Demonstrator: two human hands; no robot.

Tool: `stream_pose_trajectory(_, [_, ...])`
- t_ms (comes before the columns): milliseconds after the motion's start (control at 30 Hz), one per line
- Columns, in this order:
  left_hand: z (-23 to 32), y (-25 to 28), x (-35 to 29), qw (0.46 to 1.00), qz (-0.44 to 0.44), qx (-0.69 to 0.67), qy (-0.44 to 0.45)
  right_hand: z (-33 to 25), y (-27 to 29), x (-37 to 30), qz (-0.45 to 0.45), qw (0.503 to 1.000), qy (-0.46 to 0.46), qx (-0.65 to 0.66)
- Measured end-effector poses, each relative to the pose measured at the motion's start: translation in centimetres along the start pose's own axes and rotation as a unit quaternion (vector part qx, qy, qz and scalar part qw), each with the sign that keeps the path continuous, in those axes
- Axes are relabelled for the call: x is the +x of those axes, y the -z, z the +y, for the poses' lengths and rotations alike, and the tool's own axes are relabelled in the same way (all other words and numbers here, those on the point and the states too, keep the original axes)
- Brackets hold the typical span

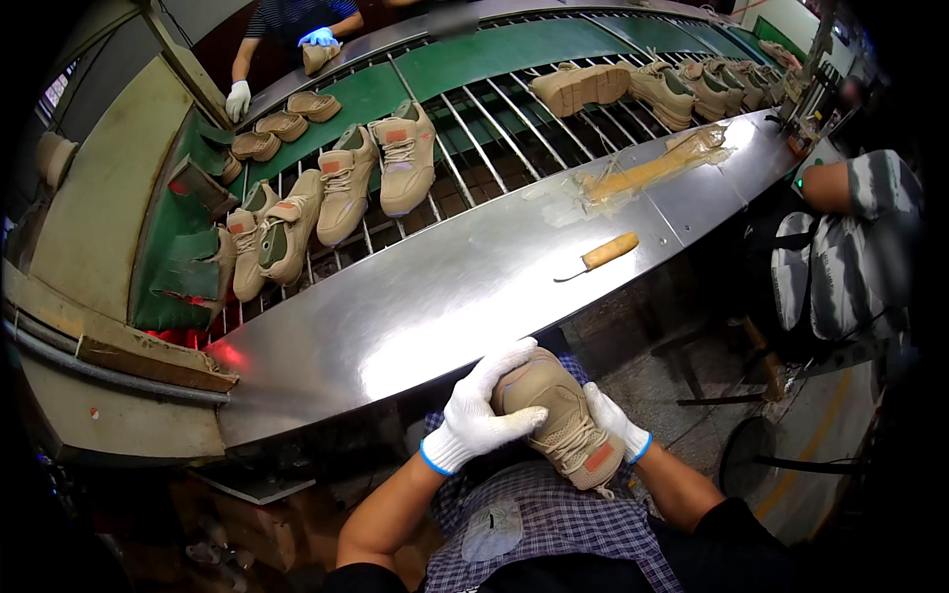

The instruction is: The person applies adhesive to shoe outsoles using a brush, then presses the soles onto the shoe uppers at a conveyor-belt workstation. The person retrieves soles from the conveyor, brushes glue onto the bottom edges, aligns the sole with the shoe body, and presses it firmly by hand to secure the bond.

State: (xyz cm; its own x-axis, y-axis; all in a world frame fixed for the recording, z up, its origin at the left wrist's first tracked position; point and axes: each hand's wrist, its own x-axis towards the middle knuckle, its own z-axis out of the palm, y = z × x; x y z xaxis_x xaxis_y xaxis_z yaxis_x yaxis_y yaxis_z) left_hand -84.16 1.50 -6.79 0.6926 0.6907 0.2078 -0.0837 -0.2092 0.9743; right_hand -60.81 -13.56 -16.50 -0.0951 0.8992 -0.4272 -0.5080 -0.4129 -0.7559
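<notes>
A beige lace-up sneaker (559, 410) with an orange tongue patch is held over my lap, its toe pointing away from me. My left hand (481, 415), in a white knit glove, wraps round the toe end with the thumb across the upper. On the other side, my right hand (615, 420), gloved the same way, grips the sneaker's flank; its fingers are partly hidden behind the shoe. Beyond them on the metal ledge lies a small knife (605, 254) with a yellow wooden handle and a thin curved blade.
Past the steel ledge (445, 306) runs a rod conveyor (484, 148) carrying beige sneakers (403, 158). A green belt (484, 61) behind it bears several soles (282, 126). Across the line, a gloved co-worker's hand (318, 38) holds a shoe. Another person (840, 267) sits at right.
</notes>
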Motion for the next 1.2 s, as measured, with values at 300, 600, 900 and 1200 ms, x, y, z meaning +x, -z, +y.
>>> stream_pose_trajectory(300, [5.0,0.4,7.8,0.986,-0.031,0.092,-0.135,-4.3,-3.4,-0.7,-0.049,0.971,-0.004,0.233])
stream_pose_trajectory(600, [6.7,5.1,3.9,0.99,-0.113,0.068,-0.058,0.9,-2.4,0.0,0.022,0.959,-0.063,0.277])
stream_pose_trajectory(900, [2.2,4.2,0.4,0.987,-0.079,-0.13,0.054,-16.1,-6.9,3.5,-0.058,0.844,0.323,-0.425])
stream_pose_trajectory(1200, [-4.7,-1.2,-8.7,0.976,0.147,0.147,-0.068,-18.1,-9.3,6.2,-0.137,0.816,0.224,-0.516])
